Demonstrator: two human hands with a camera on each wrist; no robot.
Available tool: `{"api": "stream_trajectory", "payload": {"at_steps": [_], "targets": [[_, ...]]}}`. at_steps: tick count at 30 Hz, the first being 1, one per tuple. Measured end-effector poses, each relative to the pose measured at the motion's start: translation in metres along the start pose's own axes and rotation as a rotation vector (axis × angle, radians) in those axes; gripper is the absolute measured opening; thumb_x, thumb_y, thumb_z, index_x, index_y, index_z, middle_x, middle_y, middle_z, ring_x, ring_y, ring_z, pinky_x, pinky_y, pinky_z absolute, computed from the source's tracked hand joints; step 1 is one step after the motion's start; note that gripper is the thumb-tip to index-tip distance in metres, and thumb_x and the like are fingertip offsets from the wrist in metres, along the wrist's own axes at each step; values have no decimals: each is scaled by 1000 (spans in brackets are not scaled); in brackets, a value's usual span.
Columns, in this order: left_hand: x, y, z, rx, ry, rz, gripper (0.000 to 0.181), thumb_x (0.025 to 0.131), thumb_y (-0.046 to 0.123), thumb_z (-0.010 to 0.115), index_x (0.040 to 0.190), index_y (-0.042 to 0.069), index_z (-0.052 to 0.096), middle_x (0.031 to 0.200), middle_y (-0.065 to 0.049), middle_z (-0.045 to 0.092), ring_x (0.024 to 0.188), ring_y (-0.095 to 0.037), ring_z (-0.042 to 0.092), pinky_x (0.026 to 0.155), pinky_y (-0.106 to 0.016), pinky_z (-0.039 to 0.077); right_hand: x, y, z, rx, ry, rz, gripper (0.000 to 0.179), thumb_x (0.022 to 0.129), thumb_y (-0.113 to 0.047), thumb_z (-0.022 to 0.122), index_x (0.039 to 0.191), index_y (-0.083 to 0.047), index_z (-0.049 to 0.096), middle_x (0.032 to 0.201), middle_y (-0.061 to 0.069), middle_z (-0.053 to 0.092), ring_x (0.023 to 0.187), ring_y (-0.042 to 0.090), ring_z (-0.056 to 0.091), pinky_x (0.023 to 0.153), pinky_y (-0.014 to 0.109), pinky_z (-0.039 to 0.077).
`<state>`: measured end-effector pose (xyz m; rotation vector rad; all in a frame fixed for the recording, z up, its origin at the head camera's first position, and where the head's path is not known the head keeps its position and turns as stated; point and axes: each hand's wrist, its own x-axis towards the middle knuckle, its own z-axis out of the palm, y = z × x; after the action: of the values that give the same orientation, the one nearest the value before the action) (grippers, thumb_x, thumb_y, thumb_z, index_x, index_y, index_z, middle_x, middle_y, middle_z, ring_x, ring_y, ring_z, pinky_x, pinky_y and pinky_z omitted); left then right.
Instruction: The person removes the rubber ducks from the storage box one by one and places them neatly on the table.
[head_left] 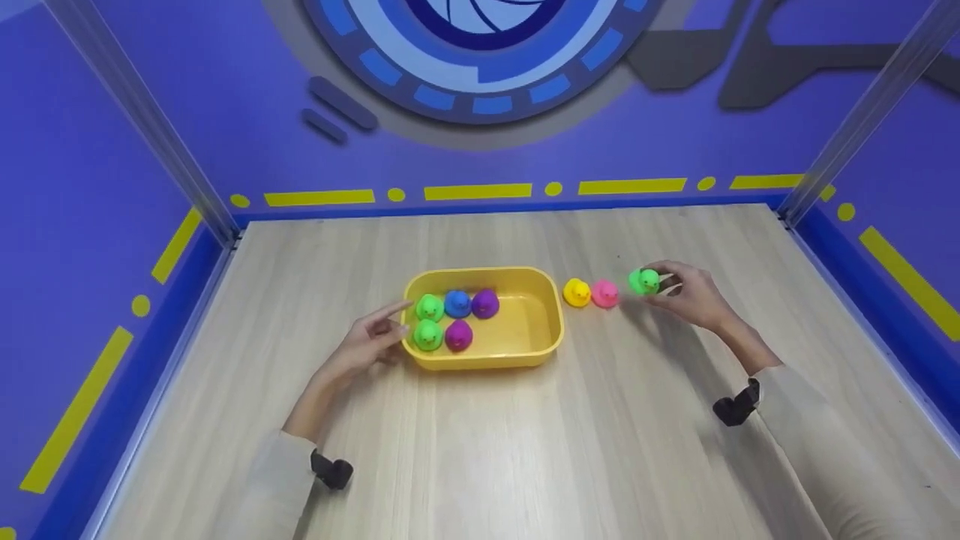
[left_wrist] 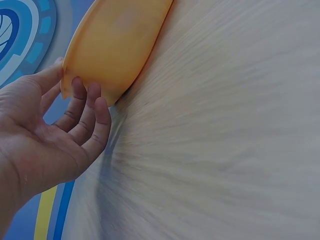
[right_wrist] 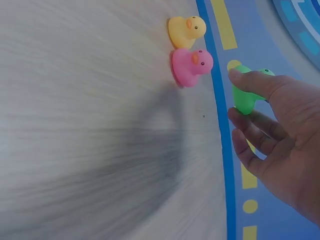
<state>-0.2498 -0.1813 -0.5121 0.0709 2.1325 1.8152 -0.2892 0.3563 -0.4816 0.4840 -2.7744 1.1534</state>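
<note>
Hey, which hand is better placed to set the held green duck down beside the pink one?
Probably the right hand: it already pinches that green duck, close to the pink duck. The left hand is at the yellow tub's opposite end.

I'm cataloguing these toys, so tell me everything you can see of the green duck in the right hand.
The green duck is bright, with a rounded body and head and a dark eye dot; its smooth surface looks like plastic or rubber. The right hand pinches it between thumb and fingers, roughly upright in the head view, above the table. It is right of the pink duck, not touching it. The thumb partly hides it in the wrist view.
</note>
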Motion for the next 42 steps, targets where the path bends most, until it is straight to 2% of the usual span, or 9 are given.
{"api": "stream_trajectory", "payload": {"at_steps": [2, 5, 11, 14, 16, 19, 26, 33, 42], "targets": [[0, 0, 0, -1, -7, 4, 53, 102, 16, 63, 153, 15, 48, 105, -7, 61, 82, -19, 60, 68, -26, 56, -1, 3, 1, -4, -3, 0, 45, 84, 3, 79, 127, 5, 65, 120, 25, 69, 99, 37, 68, 77, 11, 53], [1, 0, 1, 2, -12, 6, 53, 102, 17, 63, 153, 15, 48, 104, -6, 60, 82, -20, 59, 68, -27, 55, -3, 9, 2, -24, -2, -8, 45, 84, 4, 78, 126, 6, 65, 121, 26, 69, 98, 39, 69, 80, 26, 60], [-1, -4, 0, 4, -10, -4, 54, 102, 18, 64, 153, 16, 48, 106, -8, 61, 83, -20, 60, 69, -28, 56, -7, 15, 9, -6, -59, 26, 45, 84, 3, 79, 127, 5, 64, 123, 27, 67, 102, 43, 67, 80, 19, 55], [-2, -5, -1, 10, -5, -6, 54, 101, 19, 65, 153, 17, 48, 108, -10, 62, 84, -20, 62, 71, -28, 57, -6, 16, 14, 2, -86, 43, 45, 85, 2, 78, 128, 5, 63, 124, 27, 66, 105, 44, 66, 87, 35, 59], [-2, -5, -1, 10, 0, -5, 54, 101, 20, 65, 153, 18, 49, 110, -11, 63, 85, -21, 62, 71, -29, 57, -5, 17, 16, 1, -97, 52, 46, 86, 2, 78, 128, 5, 63, 125, 27, 65, 107, 45, 66, 91, 50, 58], [-2, -4, -1, 11, 0, 2, 54, 101, 20, 65, 152, 18, 49, 110, -12, 63, 86, -21, 62, 71, -29, 57, -3, 20, 19, 0, -107, 66, 46, 86, 3, 77, 129, 7, 61, 127, 29, 64, 109, 47, 65, 95, 60, 54], [0, -4, -2, -25, -9, 1, 53, 101, 19, 65, 152, 18, 49, 108, -8, 63, 84, -21, 63, 71, -29, 57, 1, 26, 21, -40, -134, 85, 46, 89, 3, 74, 132, 8, 57, 129, 31, 61, 113, 48, 62, 97, 62, 52], [0, -2, -3, -26, -7, 10, 55, 101, 19, 66, 153, 17, 48, 105, -5, 63, 83, -20, 63, 70, -27, 57, 7, 27, 24, -23, -133, 123, 48, 89, 7, 71, 134, 9, 56, 135, 34, 51, 127, 51, 50, 107, 66, 43], [-1, -3, -3, -31, -12, 14, 55, 101, 15, 65, 153, 16, 48, 104, -4, 64, 85, -20, 64, 70, -28, 58, 10, 28, 29, -24, -134, 140, 47, 90, 6, 71, 135, 7, 56, 136, 32, 52, 126, 49, 51, 107, 64, 44]]}}
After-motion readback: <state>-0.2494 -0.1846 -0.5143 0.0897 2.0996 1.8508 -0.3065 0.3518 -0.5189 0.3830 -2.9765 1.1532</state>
